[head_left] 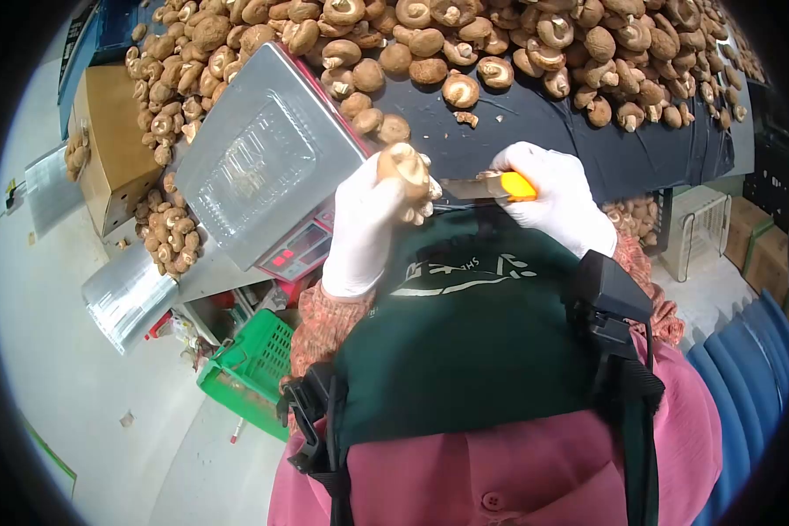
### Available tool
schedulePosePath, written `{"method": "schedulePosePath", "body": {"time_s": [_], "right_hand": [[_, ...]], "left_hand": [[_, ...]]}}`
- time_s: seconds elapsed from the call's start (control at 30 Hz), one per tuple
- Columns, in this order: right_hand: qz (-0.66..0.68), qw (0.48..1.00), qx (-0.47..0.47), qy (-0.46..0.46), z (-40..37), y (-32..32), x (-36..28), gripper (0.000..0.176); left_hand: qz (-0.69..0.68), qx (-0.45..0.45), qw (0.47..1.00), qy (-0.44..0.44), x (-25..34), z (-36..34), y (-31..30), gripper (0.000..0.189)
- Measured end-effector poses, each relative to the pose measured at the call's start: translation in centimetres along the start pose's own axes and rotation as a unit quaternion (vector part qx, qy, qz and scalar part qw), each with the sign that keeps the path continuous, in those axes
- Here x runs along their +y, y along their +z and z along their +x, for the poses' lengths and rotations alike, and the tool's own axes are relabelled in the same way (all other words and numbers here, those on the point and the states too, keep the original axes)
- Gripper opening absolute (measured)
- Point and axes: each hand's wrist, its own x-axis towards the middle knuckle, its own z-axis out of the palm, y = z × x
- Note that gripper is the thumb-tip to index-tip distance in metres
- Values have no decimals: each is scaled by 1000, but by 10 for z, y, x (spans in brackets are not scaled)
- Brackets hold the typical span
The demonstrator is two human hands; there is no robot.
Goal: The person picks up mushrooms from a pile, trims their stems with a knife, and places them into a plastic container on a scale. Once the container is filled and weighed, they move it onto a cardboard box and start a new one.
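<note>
Pinching the shiitake mushroom [403, 169], probably light and easily bruised, by its cap, the left hand [366, 223] has fingers clamped on it; the right hand [563, 200] fingers close round the knife [491, 186].

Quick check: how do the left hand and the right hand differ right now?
The left hand grips a mushroom; the right hand grips an orange-handled knife. The left hand stands upright beside the scale; the right hand lies more level, its blade pointing at the left hand's mushroom. Both wear white gloves and are closed on something.
</note>
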Motion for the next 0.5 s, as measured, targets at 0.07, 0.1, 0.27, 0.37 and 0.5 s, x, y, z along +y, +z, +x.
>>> {"method": "schedulePosePath", "body": {"time_s": [0.07,0.1,0.27,0.37,0.5], "right_hand": [[-12,1000,-9,-3,5,4,-3,23],[-18,1000,-17,-3,6,5,-4,23],[-15,998,-54,14,8,-2,-9,25],[-33,999,-41,3,7,3,-8,26],[-43,997,-36,62,3,9,-3,25]], "left_hand": [[29,-2,1000,-5,2,-2,-1,37],[43,-4,999,-9,2,-3,-2,36],[90,-26,996,-6,1,-4,-5,35],[131,-14,991,2,-1,-5,-3,41],[143,-11,990,15,2,-8,-5,39]]}}
